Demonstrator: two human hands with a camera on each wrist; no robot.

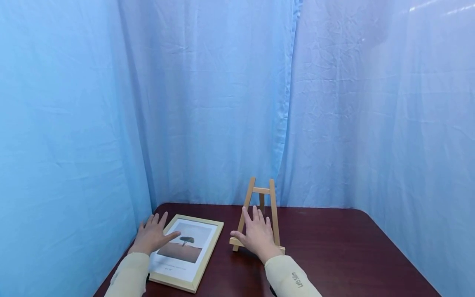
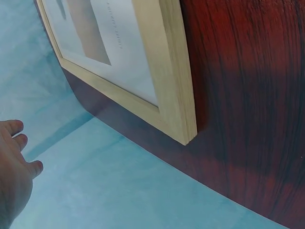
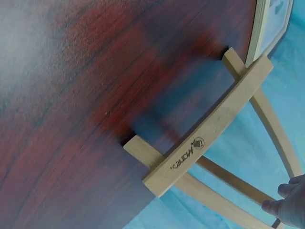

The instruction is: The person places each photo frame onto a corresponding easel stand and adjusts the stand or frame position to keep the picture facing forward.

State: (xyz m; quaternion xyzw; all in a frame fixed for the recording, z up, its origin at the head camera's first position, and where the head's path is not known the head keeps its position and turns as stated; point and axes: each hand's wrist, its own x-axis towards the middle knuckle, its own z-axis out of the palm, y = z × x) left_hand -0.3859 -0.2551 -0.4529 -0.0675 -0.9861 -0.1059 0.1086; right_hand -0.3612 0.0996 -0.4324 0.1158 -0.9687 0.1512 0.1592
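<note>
A picture frame (image 1: 219,236) with a pale wood border lies flat on the table, a tree print inside it. My left hand (image 1: 153,236) hovers over its left side, fingers spread and holding nothing. In the left wrist view the left hand (image 2: 14,171) shows apart from the frame's wooden corner (image 2: 176,95). To the right stands a small wooden easel (image 1: 274,206), upright on its legs. My right hand (image 1: 257,234) is in front of it with spread fingers, hiding part of the ledge. The right wrist view shows the easel's ledge (image 3: 209,129) with printed lettering; whether the hand touches the easel I cannot tell.
The dark red-brown wooden table (image 1: 334,247) has rounded far corners. Light blue curtains (image 1: 208,103) hang close behind it and along both sides.
</note>
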